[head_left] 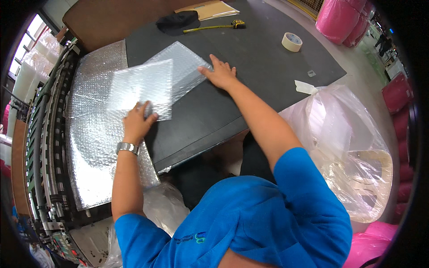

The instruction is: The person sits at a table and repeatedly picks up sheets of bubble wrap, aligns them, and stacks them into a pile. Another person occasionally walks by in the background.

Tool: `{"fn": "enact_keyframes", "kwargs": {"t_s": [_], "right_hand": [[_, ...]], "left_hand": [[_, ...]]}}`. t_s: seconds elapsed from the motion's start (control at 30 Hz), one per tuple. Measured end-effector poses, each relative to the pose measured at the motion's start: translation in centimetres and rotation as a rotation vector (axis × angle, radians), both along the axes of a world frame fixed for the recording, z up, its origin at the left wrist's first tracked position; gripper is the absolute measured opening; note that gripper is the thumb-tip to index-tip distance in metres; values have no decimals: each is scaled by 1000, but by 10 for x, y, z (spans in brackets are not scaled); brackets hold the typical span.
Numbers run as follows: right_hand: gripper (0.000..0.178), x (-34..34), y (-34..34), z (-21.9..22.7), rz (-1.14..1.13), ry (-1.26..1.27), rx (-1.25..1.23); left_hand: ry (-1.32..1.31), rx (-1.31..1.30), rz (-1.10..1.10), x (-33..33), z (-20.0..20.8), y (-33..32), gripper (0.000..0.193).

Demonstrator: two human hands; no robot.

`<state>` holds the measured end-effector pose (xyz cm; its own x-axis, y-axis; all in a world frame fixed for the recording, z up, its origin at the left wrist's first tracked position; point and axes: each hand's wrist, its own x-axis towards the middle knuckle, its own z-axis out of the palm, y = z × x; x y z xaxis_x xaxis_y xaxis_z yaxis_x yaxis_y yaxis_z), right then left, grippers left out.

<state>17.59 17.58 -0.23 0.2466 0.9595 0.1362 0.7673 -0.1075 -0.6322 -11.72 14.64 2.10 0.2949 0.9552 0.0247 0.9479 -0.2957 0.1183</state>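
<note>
My left hand [137, 123] rests on the near edge of a clear bubble wrap sheet [143, 82], thumb and fingers apart. This sheet partly overlaps a second bubble wrap sheet [183, 62], which lies turned at an angle on the dark table [263, 71]. At that sheet's right corner, my right hand [221, 73] presses down with its fingers spread. A metal-banded watch [128, 148] is on my left wrist. Left of the table runs a long strip of silvery bubble wrap [91, 147], partly under the top sheet.
A roller machine [49, 152] stands along the left. Toward the table's far side lie a black cap [178, 22], a tape measure [238, 24], brown envelopes [210, 10] and a tape roll [292, 42]. At right, clear plastic [333, 120] drapes over a chair [384, 178].
</note>
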Motion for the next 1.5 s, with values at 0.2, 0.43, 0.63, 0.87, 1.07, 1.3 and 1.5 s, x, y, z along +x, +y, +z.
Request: {"fn": "enact_keyframes", "kwargs": {"t_s": [0.2,0.43,0.63,0.87,1.07,1.3,1.5], "right_hand": [[80,-46,13,-2,70,236,91],[89,-44,-7,11,-134,676,54],[77,-23,-47,-11,-33,375,324],[28,10,-175,-9,231,607,44],[26,36,-239,-37,13,1073,-297],[57,38,-235,-37,-268,1721,104],[39,49,-226,-45,-284,1644,308]], "left_hand": [[-217,-104,-319,12,8,-18,50],[-639,-506,-246,22,20,-25,44],[-16,467,-10,1,-4,2,51],[-146,42,-7,11,-17,-13,59],[-221,-118,-235,59,16,-46,50],[-230,385,160,59,-22,33,71],[-265,-46,302,78,-10,39,86]]}}
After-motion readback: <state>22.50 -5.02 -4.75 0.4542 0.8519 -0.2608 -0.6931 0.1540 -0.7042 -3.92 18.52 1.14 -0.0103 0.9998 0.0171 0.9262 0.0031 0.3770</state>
